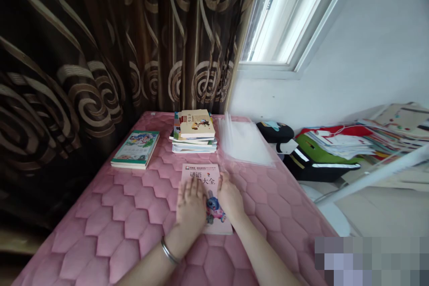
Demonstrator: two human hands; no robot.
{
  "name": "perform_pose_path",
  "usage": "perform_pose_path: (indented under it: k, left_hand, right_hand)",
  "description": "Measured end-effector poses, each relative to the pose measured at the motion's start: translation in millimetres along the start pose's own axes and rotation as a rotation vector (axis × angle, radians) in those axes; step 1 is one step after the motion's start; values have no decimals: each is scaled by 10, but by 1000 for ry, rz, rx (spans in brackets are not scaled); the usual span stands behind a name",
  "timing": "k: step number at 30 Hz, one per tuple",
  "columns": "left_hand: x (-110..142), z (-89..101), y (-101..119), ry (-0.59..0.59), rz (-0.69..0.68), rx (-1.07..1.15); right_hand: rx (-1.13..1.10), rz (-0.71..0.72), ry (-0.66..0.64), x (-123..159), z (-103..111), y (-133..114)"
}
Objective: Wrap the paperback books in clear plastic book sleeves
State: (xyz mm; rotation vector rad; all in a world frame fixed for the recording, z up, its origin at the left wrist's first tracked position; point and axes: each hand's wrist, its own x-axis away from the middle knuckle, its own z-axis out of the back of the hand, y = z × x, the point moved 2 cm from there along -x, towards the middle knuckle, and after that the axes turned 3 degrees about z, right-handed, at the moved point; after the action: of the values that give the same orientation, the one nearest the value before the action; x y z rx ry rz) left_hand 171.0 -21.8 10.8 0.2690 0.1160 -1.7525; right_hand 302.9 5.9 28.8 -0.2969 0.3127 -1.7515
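A pink paperback book (pixel 214 228) with a blue cartoon figure and Chinese lettering on its cover lies flat on the pink quilted surface in front of me. My left hand (pixel 191 203) rests flat across the left part of the cover, fingers stretched toward the title and hiding some of it. A silver bangle (pixel 169 251) circles the left wrist. Along the book's right edge, my right hand (pixel 230 195) has its fingers bent together and holds that edge. The undersides of the right fingers are hidden.
Beyond the book stands a stack of books (pixel 196 127), with clear plastic sleeves (pixel 246 140) to its right. Green-edged books (pixel 136 149) lie at left. Dark patterned curtains (pixel 150 40) hang behind. Past the right edge are a green-and-black bag (pixel 311 154) and piled papers.
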Motion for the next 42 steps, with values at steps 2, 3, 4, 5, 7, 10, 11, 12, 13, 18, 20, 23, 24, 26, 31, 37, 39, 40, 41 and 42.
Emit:
perform_pose_path:
  k: [2, 3, 4, 5, 7, 10, 11, 12, 13, 18, 20, 23, 24, 26, 31, 37, 39, 40, 41, 42]
  left_hand:
    - [130, -23, 111, -19, -99, 51]
    - [174, -22, 132, -26, -128, 69]
    - [202, -15, 132, -29, -150, 83]
    - [214, -3, 117, -31, -167, 93]
    - [203, 23, 65, -31, -200, 106]
    - [148, 33, -15, -45, -210, 113]
    - [130, 26, -38, -52, -199, 113]
    - [113, 16, -64, -58, -177, 110]
    - [96, 6, -91, -63, -146, 104]
    - [38, -4, -212, -74, -25, 73]
    - [28, 15, -224, -83, -28, 81]
    - [24, 40, -216, -105, -25, 100]
    - [24, 44, -213, -113, -21, 106]
    - [25, 46, -209, -125, -14, 113]
    - [28, 57, -217, -167, -33, 105]
    - [21, 73, -226, -224, -30, 89]
    - [24, 65, -225, -203, -38, 84]
    - [27, 59, -225, -188, -42, 81]
    - [31, 53, -224, -170, -43, 79]
    - [35, 48, -225, -152, -42, 79]
  right_hand:
    - [6, 3, -1, -8, -12, 4]
    - [11, 3, -2, -12, -19, 7]
    - [14, 4, -5, -15, -26, 10]
    - [15, 7, -5, -17, -30, 11]
    - [9, 14, -3, -17, -31, 10]
    - [6, 10, 0, -12, -13, 2]
    - [6, 5, 0, -10, -5, -1]
    - [5, 0, -3, -8, 2, -4]
    - [3, -4, -5, -6, 7, -7]
    - [69, 10, 14, 1, 11, -34]
    - [122, 21, 28, 4, 8, -49]
    - [173, 38, 21, 24, 8, -63]
    - [193, 47, 27, 41, 12, -68]
    - [252, 96, 66, 97, 20, -94]
    - [252, 344, 79, 300, -90, -278]
    - [164, 452, 9, 318, -254, -328]
    - [171, 466, -4, 291, -248, -260]
    - [176, 477, -13, 279, -237, -219]
    - [181, 481, -25, 269, -224, -174]
    - [188, 477, -38, 261, -208, -129]
